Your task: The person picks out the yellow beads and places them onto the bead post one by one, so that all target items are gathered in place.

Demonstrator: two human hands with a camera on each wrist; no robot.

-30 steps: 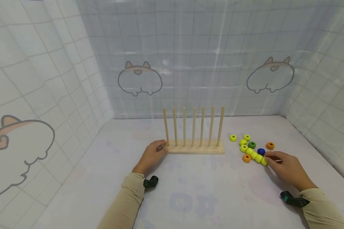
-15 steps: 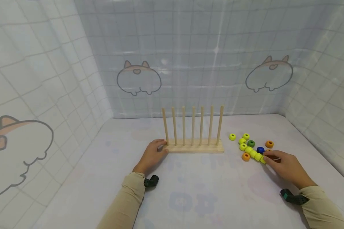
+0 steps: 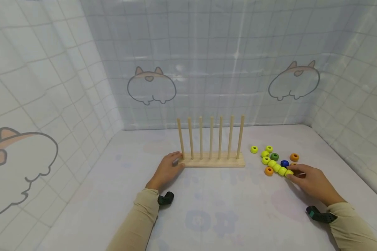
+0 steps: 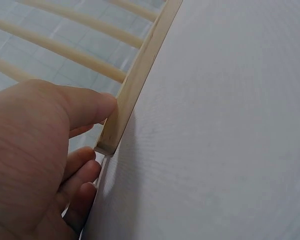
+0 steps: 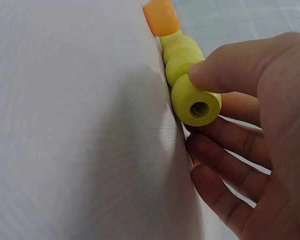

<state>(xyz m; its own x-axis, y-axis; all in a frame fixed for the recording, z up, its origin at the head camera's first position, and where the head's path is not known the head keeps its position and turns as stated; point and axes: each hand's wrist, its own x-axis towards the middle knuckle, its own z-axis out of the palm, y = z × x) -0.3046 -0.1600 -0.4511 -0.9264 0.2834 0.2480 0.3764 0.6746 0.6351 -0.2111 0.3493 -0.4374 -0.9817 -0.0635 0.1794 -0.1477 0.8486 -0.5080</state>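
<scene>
A wooden peg rack (image 3: 213, 163) stands upright on the table, with several bare pegs along its base. My left hand (image 3: 165, 171) holds the base's left end; in the left wrist view the thumb (image 4: 97, 106) lies on its front face, with fingers behind the end. At the right, yellow beads (image 3: 276, 167) lie in a slanting row. My right hand (image 3: 314, 182) pinches the nearest yellow bead (image 5: 195, 102) between thumb and fingers, its hole facing the right wrist camera. The other right fingers lie loosely curled below it, partly hiding an orange bead (image 3: 293, 164).
Around the row lie a green bead (image 3: 274, 157), a blue bead (image 3: 284, 163), two more orange beads, one of them an orange bead (image 3: 268, 171) in front, and loose yellow beads, including a yellow bead (image 3: 254, 149) closest to the rack. A tiled-pattern curtain (image 3: 207, 69) encloses the table.
The right thumb and fingers have shifted slightly and now grip the end yellow bead, which shows more. An orange bead behind them has come partly into sight. The left hand stays at the rack.
</scene>
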